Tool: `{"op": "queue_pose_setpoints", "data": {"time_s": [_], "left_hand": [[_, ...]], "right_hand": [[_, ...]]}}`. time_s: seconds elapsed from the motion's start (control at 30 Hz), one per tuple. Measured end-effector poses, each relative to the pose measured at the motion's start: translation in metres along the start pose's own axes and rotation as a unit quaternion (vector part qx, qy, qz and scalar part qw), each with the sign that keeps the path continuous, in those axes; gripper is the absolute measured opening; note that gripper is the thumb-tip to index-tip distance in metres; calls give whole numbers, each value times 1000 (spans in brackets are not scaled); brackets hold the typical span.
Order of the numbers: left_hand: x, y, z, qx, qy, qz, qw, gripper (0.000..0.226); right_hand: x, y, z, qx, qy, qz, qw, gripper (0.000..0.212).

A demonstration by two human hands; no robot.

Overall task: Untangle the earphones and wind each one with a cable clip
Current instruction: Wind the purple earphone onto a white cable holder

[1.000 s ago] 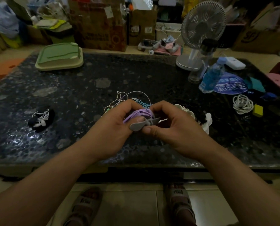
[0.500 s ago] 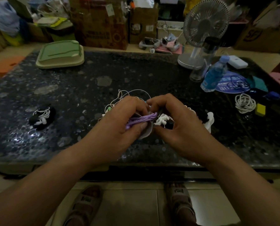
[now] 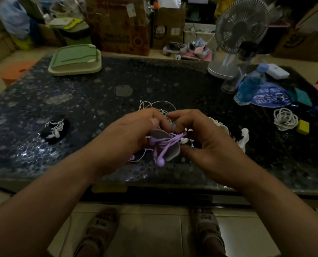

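Note:
Above the near edge of the dark table, my left hand [image 3: 134, 130] and my right hand [image 3: 204, 138] together hold a bundle of purple earphones [image 3: 165, 143] lying across a grey cable clip [image 3: 170, 145]. One purple earbud [image 3: 160, 161] dangles below the clip. My left fingers grip the bundle's left end; my right thumb and fingers pinch the clip's right side. Behind my hands lies a tangle of white and bluish earphone cables [image 3: 158, 106]. White earphones wound in a black clip [image 3: 55, 130] lie at the left.
A coil of white cable [image 3: 285, 118] and a yellow block [image 3: 303, 126] lie at the right, with white clips [image 3: 244, 136] nearer my right hand. A blue bottle [image 3: 251, 86], a fan [image 3: 238, 34] and a green lidded box [image 3: 74, 59] stand farther back.
The grey clip has turned and spread wider under the purple bundle. An earbud now hangs below it. Both hands have shifted slightly but keep their hold.

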State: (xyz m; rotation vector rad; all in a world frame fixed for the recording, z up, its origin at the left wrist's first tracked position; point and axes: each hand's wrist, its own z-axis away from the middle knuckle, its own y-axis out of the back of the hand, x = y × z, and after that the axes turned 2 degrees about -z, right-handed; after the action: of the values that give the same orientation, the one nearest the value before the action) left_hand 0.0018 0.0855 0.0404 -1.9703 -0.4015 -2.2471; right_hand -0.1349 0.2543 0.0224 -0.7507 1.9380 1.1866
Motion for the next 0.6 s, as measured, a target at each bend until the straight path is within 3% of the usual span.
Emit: {"op": "queue_pose_setpoints", "data": {"time_s": [0.13,0.27,0.47,0.6], "left_hand": [[-13,6,8,-42,-18,-53,998,10],[-13,4,4,-68,6,26,997,5],[-20,-12,-3,-10,36,176,984,18],[-30,-21,-10,24,32,194,980,46]], "right_hand": [[6,0,0,-29,-46,-15,998,30],[8,1,2,-55,-115,-115,985,36],[9,6,2,-40,-162,-147,975,25],[9,0,0,-13,-191,-121,974,21]]}}
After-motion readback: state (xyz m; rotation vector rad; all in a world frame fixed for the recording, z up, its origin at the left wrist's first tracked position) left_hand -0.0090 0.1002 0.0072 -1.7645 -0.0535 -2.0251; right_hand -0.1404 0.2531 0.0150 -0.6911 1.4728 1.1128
